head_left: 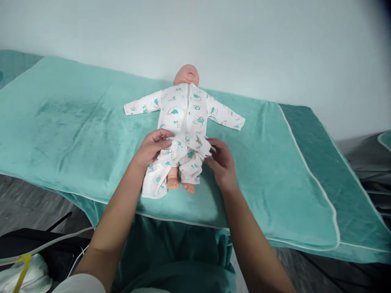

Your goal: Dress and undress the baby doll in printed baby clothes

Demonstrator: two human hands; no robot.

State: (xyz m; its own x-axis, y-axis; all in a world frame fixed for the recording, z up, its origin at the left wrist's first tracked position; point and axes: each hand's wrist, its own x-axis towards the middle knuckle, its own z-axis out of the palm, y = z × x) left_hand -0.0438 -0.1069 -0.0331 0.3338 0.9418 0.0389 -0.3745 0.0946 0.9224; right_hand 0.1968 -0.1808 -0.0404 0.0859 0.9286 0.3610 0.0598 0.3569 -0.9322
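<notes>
A baby doll (pixel 187 75) lies on its back, head toward the wall, in a white long-sleeved top (pixel 182 106) with teal prints. Matching baby trousers (pixel 192 160) are bunched around its hips. One trouser leg covers the doll's leg on the right, with the foot sticking out. The other trouser leg lies loose to the left, beside a bare lower leg (pixel 173 179). My left hand (pixel 153 147) pinches the bunched cloth at the left of the waist. At the right side, my right hand (pixel 222 163) has curled fingers and thumb around the waist edge.
The doll lies on a teal plush cover (pixel 269 175) with white piping, spread over a table against a pale wall (pixel 259 44). At lower left are a black chair-like object (pixel 39 238), a pale cable (pixel 65 235) and a white bundle (pixel 29 274) with a yellow strap.
</notes>
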